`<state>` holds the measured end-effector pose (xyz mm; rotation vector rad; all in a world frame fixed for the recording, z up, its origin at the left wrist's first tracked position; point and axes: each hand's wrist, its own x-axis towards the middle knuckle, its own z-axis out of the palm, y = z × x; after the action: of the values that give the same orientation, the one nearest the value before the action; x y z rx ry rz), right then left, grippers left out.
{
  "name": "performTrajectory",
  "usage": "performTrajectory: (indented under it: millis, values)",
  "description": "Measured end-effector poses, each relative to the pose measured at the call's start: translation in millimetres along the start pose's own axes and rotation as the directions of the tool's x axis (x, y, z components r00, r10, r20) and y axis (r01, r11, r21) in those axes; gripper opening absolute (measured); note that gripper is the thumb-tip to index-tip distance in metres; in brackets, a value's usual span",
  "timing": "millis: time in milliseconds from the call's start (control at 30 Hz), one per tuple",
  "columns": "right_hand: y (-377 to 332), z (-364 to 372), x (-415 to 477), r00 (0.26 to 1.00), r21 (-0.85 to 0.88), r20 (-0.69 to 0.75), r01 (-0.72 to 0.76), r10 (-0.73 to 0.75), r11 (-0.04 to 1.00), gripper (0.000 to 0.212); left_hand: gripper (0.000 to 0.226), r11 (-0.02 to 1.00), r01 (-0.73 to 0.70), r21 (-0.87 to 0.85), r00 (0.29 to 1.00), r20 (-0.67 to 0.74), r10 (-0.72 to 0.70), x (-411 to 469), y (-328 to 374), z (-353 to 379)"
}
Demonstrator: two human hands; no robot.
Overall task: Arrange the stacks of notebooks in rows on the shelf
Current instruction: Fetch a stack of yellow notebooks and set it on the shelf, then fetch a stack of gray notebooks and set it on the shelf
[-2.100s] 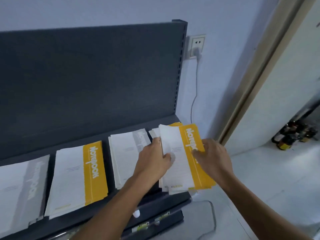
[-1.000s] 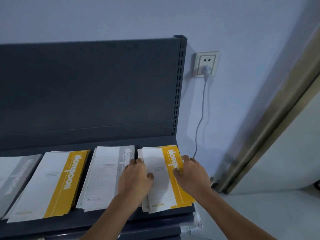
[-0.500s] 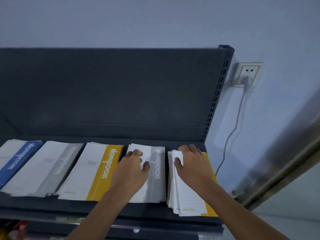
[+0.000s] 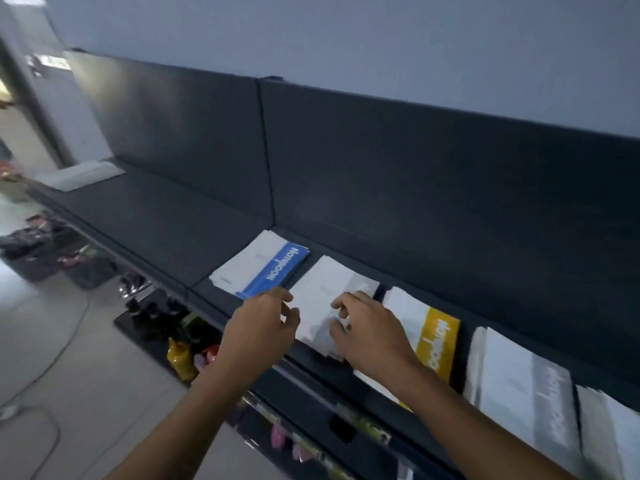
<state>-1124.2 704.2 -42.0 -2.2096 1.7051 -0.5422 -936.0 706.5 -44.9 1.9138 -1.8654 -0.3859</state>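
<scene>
Several notebook stacks lie in a row on the dark shelf (image 4: 166, 233). From the left: a blue-spined stack (image 4: 266, 268), a white and grey stack (image 4: 322, 292), a yellow-spined stack (image 4: 438, 339), a grey-spined stack (image 4: 519, 386), and a white stack (image 4: 613, 434) cut off at the right edge. My left hand (image 4: 261, 327) is at the left edge of the white and grey stack, fingers apart. My right hand (image 4: 370, 332) rests its fingertips on that stack's right side and hides part of the yellow one. Neither hand lifts anything.
A flat white sheet or stack (image 4: 83, 174) lies at the shelf's far left end. Lower shelves hold bottles (image 4: 180, 358) and small packets. Black bins (image 4: 41, 258) and a loose cable (image 4: 41, 375) are on the floor to the left.
The view has swung left along the shelf. Both hands left the right-end yellow and grey stacks and moved left to the white and grey stack beside the blue one.
</scene>
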Motion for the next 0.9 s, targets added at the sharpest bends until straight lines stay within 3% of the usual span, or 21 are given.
performTrajectory:
  millis: [267, 567, 900]
  values:
    - [-141.3, 88.4, 89.4, 0.986, 0.028, 0.085, 0.144, -0.146, 0.989, 0.021, 0.028, 0.992, 0.128, 0.014, 0.987, -0.095, -0.126, 25.7, -163.1, -80.6]
    - [-259.7, 152.7, 170.6, 0.927, 0.06, 0.155, 0.337, -0.343, 0.939, 0.022, 0.019, 0.953, 0.303, -0.003, 0.936, -0.188, -0.299, 39.7, -280.7, -138.6]
    - [-368.7, 227.0, 291.3, 0.882, 0.142, 0.182, 0.413, -0.434, 0.9, 0.017, 0.02, 0.924, 0.382, 0.003, 0.903, -0.214, -0.372, 121.0, -410.4, -209.3]
